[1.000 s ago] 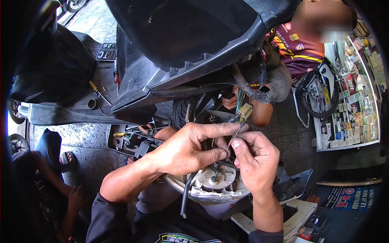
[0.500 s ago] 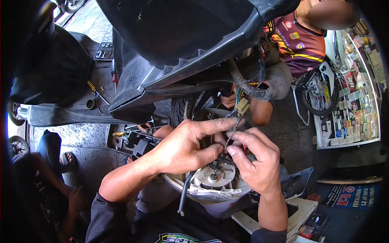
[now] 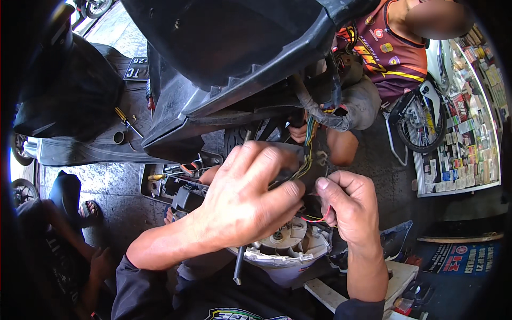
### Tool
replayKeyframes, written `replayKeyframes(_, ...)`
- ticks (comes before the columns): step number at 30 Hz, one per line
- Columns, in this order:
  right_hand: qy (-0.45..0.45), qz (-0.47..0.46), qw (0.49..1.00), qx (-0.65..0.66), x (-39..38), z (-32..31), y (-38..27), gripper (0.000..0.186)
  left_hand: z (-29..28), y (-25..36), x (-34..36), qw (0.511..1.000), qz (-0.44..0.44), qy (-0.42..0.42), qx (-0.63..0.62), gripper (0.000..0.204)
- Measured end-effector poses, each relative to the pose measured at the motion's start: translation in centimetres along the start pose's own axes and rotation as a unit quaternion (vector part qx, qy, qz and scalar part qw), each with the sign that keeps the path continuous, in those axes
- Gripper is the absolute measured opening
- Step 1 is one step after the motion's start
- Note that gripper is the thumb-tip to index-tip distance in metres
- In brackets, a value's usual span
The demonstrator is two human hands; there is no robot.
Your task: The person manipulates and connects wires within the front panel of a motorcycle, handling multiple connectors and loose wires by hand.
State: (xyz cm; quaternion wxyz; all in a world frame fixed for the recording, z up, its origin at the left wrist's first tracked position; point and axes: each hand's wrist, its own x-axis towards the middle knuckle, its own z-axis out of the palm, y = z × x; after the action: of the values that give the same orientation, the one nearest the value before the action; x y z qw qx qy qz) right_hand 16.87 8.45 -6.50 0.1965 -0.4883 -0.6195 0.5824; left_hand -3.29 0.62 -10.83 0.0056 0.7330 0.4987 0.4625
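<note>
My left hand [image 3: 242,194] is curled, its fingertips slightly blurred. A bundle of coloured wires [image 3: 308,152] runs down from the scooter and disappears between its thumb and fingers. To its right, my right hand [image 3: 349,205] pinches a thin red wire [image 3: 326,213], which loops below the thumb; a yellow wire shows beside it. Just above the right thumb is a small, blurred connector end [image 3: 322,156]. Beneath both hands sits a pale plastic lamp housing [image 3: 290,250], partly hidden by my left hand. A dark rod [image 3: 240,269] sticks out at its left.
The scooter's large black body panel [image 3: 224,85] overhangs the work. Opposite me, a person in a maroon jersey [image 3: 394,64] reaches a hand [image 3: 298,132] behind the wires. A tool tray [image 3: 154,186] and a screwdriver [image 3: 128,121] lie left. A white stool [image 3: 397,280] stands right.
My left hand has drawn back from the right hand and curled around the wire bundle. The right hand has shifted slightly right, exposing the red wire. The cream connector above the hands no longer shows clearly.
</note>
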Motion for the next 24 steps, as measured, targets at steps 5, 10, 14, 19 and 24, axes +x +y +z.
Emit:
replayKeyframes(5, 0.036, -0.013, 0.999, 0.028, -0.4, 0.7, 0.5, 0.030, 1.4, -0.4, -0.6, 0.995, 0.075, -0.040, 0.047, 0.027)
replayKeyframes(10, 0.058, -0.017, 0.997, 0.043, -0.8, 1.2, 0.8, 0.030, 2.9, -0.7, -0.5, 0.996, 0.082, 0.023, 0.033, 0.029)
replayKeyframes(14, 0.060, -0.038, 0.997, 0.036, -1.1, 1.2, 0.9, 0.031, 3.5, -0.8, -0.9, 0.992, 0.107, 0.049, 0.033, 0.033)
replayKeyframes(19, 0.021, -0.050, 0.998, 0.024, -1.5, 1.0, 0.5, 0.020, 3.4, -1.0, -0.9, 0.991, 0.113, 0.070, 0.035, 0.037)
replayKeyframes(24, -0.012, -0.061, 0.998, 0.013, -2.1, -0.1, 0.8, 0.012, 3.2, -0.5, -0.7, 0.996, 0.059, 0.065, -0.022, 0.029)
